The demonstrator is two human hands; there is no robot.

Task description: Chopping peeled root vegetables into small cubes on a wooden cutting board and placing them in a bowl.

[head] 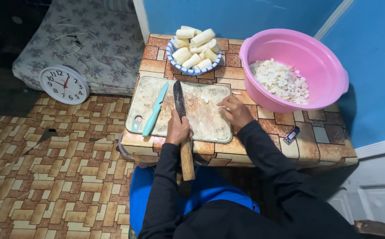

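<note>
The left hand grips the wooden-handled knife, blade lying lengthwise away from the person on the cutting board, while the right hand, fingers curled, rests beside it touching small white pieces.

Blue walls are closing in far and right, white trim running along the right. A brown block-patterned floor is spreading out left. A floral mattress is lying far left, a round white clock leaning against it. A low table in matching pattern is standing at centre. Light is falling dim at far left.
</note>
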